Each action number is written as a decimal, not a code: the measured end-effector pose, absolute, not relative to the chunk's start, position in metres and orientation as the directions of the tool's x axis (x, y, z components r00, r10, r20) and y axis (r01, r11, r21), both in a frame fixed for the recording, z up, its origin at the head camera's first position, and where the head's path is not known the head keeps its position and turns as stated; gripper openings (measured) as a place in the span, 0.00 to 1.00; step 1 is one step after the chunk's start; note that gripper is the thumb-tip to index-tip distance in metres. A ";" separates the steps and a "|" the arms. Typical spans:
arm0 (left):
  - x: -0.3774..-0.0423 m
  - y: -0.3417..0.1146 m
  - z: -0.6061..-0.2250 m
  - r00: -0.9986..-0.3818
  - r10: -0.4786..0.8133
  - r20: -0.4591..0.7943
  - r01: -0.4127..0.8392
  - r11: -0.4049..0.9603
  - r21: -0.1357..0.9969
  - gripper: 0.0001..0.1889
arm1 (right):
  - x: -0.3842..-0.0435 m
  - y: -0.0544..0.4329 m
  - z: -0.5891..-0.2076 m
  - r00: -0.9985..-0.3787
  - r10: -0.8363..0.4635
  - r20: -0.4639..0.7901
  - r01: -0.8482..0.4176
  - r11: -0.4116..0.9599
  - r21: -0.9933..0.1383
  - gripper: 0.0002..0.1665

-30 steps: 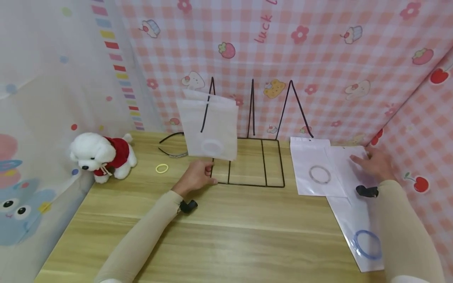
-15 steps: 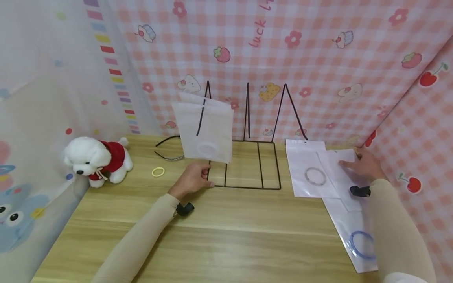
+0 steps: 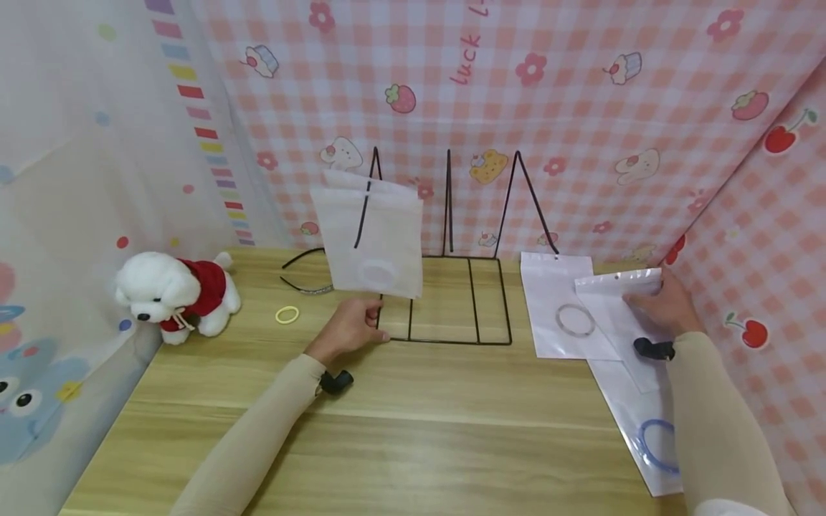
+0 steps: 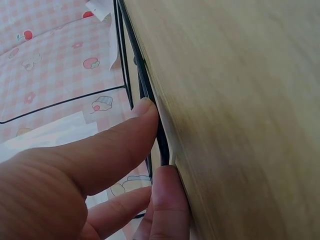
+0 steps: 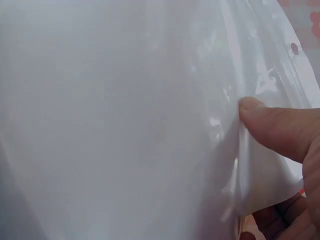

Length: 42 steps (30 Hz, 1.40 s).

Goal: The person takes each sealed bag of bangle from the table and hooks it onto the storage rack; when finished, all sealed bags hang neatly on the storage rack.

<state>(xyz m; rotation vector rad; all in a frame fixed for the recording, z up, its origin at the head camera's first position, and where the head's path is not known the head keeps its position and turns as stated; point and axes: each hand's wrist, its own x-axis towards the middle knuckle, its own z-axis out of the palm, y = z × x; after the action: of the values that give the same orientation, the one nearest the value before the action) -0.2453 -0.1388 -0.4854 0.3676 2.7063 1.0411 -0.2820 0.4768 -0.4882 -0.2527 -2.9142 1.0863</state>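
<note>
At far right, pinched white bag newly tilted up.

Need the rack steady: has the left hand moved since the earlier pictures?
No: judged against the yellow ring in the head view, the left hand, holding the wire rack, shows no clear shift.

White plush dog left of black headband, pink checked backdrop behind

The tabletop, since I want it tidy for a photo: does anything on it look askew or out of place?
The white bags at the right overlap at uneven angles, one pinched by the right hand. The yellow ring lies loose, apart from any bag. I see no spill.
</note>
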 end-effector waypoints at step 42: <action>-0.245 -0.140 -0.486 -0.945 0.316 -0.085 0.175 0.707 0.685 0.40 | -0.202 0.426 -0.421 -0.983 0.132 0.124 -0.031 0.552 -0.833 0.26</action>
<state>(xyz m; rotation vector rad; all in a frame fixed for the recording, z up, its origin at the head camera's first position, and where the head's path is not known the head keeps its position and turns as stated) -0.2446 -0.1401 -0.4856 0.3951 2.7181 1.0605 -0.2022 0.4259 -0.4210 -0.0863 -2.6128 1.4075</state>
